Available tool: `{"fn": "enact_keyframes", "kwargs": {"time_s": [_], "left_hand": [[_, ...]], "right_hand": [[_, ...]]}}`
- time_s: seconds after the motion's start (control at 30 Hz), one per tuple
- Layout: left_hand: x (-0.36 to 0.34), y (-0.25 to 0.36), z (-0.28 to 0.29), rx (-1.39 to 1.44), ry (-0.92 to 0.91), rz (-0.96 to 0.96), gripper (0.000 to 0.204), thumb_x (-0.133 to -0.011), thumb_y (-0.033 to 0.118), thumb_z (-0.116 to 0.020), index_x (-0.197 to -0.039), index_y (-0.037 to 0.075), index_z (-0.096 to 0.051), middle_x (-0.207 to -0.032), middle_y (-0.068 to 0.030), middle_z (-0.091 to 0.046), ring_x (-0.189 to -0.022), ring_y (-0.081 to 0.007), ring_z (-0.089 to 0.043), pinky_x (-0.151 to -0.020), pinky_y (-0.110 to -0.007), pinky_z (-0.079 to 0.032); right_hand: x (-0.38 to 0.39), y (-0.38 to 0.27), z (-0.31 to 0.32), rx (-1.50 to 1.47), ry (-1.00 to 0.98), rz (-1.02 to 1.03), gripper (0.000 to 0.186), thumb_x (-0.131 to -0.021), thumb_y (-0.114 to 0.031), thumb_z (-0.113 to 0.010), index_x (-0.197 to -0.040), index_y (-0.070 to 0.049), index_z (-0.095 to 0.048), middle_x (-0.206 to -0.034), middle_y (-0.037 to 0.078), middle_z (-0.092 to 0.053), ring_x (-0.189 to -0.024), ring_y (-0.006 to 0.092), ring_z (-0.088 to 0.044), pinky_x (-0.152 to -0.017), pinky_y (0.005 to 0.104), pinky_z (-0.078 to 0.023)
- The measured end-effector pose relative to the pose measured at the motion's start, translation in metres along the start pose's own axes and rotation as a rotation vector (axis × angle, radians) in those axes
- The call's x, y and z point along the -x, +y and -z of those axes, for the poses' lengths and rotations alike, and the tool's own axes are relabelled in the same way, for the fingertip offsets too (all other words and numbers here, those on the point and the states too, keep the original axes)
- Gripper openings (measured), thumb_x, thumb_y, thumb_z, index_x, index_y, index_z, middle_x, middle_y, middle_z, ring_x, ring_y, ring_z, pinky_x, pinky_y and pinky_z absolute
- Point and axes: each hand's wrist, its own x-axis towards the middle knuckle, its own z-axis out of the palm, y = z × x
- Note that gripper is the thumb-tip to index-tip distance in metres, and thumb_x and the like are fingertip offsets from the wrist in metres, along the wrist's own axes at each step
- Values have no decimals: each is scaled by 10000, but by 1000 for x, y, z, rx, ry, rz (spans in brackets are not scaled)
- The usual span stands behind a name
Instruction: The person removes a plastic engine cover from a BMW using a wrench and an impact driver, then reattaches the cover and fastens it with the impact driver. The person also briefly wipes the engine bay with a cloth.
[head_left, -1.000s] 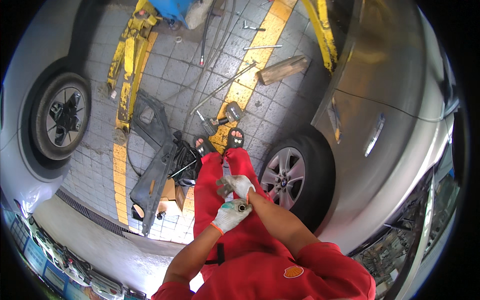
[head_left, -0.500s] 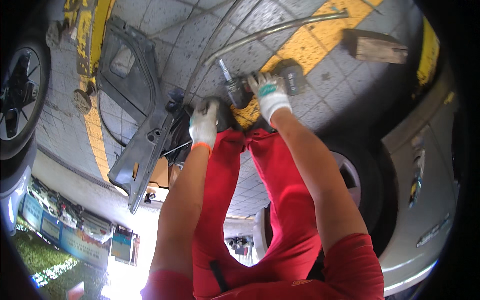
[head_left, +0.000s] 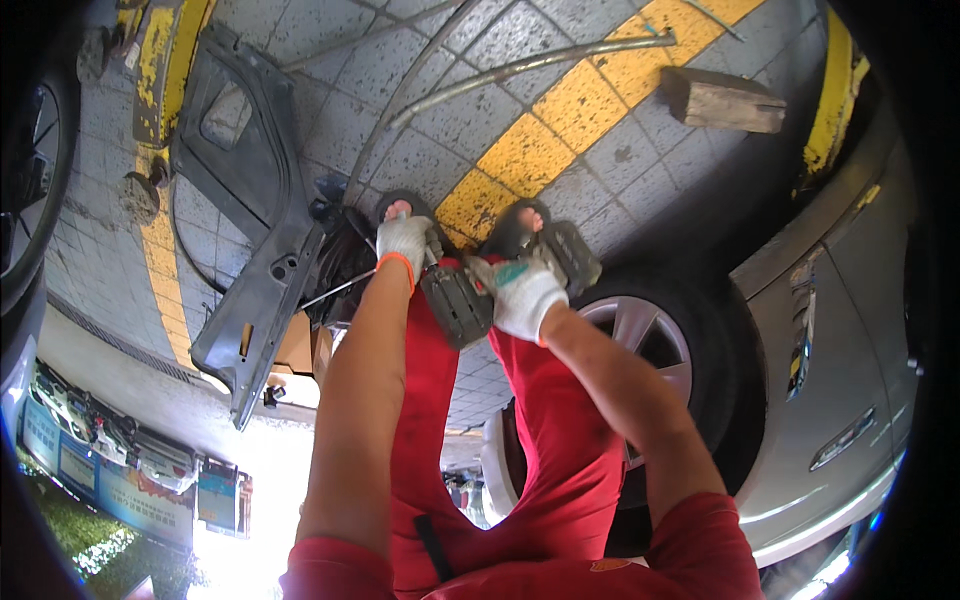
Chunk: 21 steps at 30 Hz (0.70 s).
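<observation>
Grey tiled floor (head_left: 600, 215) (yellow-striped), sunlit

My white-gloved left hand (head_left: 405, 240) covers the top of the dark ribbed tool (head_left: 457, 303), so I cannot tell what its tip meets. My white-gloved right hand (head_left: 520, 292) hides the tool's other side. The silver car (head_left: 840, 330) is cut off at the right edge, the black tyre (head_left: 30, 190) at the left. The small posters (head_left: 120, 470) at lower left are too blurred to make out.

Both arms reach straight forward, bare forearms side by side; gloved left hand (head_left: 405, 240) and right hand (head_left: 522, 295) are curled closed.
</observation>
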Motion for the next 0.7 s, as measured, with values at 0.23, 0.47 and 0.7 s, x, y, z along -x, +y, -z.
{"fn": "enact_keyframes", "kwargs": {"time_s": [0.23,0.47,0.7], "left_hand": [[27,80,17,-163,-16,-226,182,-981,165,-660,-938,-9,-693,-765,-144,-687,-557,-260,-657,-516,-394,-542],[157,85,35,-179,77,-325,239,-964,241,-712,-1065,27,-742,-963,-79,-747,-796,-153,-703,-696,-317,-557],[426,24,43,24,-389,-530,196,-971,154,-730,-1107,36,-652,-976,-55,-694,-880,-147,-673,-856,-319,-558]], "right_hand": [[99,-18,-11,-2224,-60,8,694,-997,-516,-441,-1524,-65,-471,-1445,157,-573,-1318,302,-574,-1125,476,-457],[193,-55,3,-2671,-83,-63,571,-1073,-422,-355,-1454,-36,-534,-1417,144,-604,-1281,301,-612,-1110,486,-498],[326,-142,56,-2456,-31,-56,488,-1084,-334,-408,-1460,-61,-558,-1385,106,-650,-1194,238,-664,-1061,449,-532]]}}
